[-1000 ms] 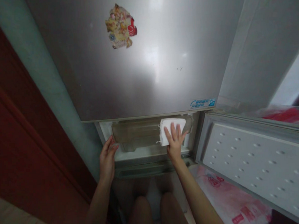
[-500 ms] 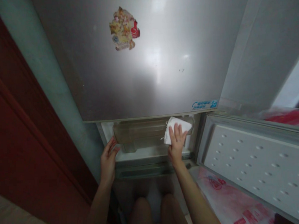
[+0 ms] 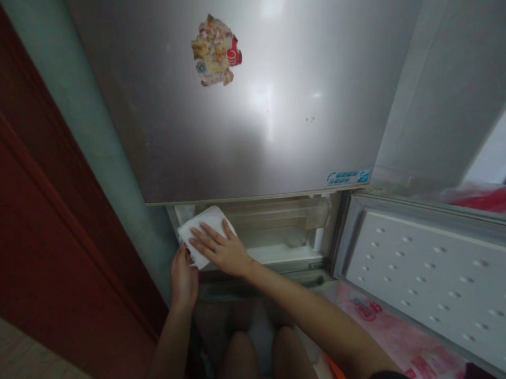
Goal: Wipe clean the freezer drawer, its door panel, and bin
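Observation:
A folded white cloth lies against the left part of a clear plastic drawer front inside the open lower fridge compartment. My right hand presses on the cloth with its fingers spread, its forearm reaching across from the right. My left hand is at the compartment's left edge, beside the cloth's lower left corner. Its fingers are bent, with a gap between them and the thumb, and I make out nothing held there. The cloth covers the drawer's left end.
Above the compartment is the shut silver upper door, with a torn food sticker. The lower door stands swung out on the right. A pink and white plastic bag lies beneath it. A red-brown wooden panel borders the left.
My right hand has carried the white cloth from the drawer's right end to its left end. The drawer's right end is uncovered. My left hand has stayed near the left edge.

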`<action>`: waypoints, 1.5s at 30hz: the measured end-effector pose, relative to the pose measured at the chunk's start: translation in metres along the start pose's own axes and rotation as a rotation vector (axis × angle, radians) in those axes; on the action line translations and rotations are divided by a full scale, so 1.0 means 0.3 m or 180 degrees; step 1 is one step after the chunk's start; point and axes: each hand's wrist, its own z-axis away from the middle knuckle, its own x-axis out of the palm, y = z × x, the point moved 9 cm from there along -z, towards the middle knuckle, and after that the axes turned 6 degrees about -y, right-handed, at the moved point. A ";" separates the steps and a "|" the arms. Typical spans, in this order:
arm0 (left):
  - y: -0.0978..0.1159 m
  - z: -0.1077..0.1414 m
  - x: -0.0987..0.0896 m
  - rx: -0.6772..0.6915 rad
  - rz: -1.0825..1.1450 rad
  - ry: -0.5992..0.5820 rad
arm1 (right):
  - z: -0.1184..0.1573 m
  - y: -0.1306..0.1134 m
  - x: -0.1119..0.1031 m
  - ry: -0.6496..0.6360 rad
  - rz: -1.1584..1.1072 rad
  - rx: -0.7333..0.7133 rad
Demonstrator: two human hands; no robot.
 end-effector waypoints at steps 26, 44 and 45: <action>-0.016 -0.004 0.024 -0.0158 0.0585 -0.0209 | 0.057 0.004 0.004 -0.0299 0.0014 -0.0682; 0.003 -0.009 0.017 0.0093 0.0340 -0.0298 | 0.207 0.146 -0.050 -0.0595 0.0050 -0.0391; 0.003 -0.009 0.016 0.0095 0.0338 -0.0273 | 0.236 0.176 -0.063 -0.0655 0.0049 -0.0296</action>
